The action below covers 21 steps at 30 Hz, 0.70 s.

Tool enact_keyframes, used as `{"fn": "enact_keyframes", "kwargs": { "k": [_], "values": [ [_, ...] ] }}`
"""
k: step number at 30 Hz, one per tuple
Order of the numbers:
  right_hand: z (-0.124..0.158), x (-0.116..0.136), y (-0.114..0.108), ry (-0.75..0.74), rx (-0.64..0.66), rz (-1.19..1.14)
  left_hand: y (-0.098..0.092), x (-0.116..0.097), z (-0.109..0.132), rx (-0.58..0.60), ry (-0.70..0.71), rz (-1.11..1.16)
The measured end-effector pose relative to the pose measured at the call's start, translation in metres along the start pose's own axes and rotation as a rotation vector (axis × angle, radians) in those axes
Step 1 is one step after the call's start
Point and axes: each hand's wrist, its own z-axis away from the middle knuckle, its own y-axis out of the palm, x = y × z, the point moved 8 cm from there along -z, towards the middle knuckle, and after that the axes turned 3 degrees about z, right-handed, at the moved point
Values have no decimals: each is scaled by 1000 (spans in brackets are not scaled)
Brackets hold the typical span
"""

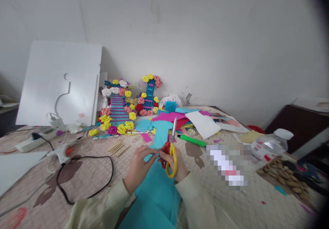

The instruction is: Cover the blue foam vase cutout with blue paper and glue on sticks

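Fingertips of my left hand (140, 167) and my right hand (178, 162) meet in a pinch over the middle of the table. What lies between them is too small to make out. Scissors (174, 130) with red and yellow handles hang in my right hand, blades together and pointing away from me. Beneath both hands a long piece of turquoise paper (156, 188) runs toward me. A narrower turquoise strip (161, 133) lies just beyond them.
Left: a hot glue gun (63, 153) with a looping black cord (111, 169), a power strip (38, 140) and thin sticks (118, 148). Behind: flower-trimmed paper models (119, 109) and a white board (60, 81). Right: a green marker (192, 141), a plastic bottle (269, 145) and almonds (285, 177).
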Motion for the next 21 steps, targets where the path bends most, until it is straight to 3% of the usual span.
{"fn": "enact_keyframes", "kwargs": {
  "k": [9, 14, 21],
  "values": [
    [2, 12, 5, -33, 27, 50, 1, 11, 3, -23, -28, 153],
    [2, 5, 6, 17, 26, -146, -10, -8, 6, -104, 165, 37],
    [-3, -8, 4, 67, -7, -322, -3, -23, 5, -42, 279, 34]
  ]
}}
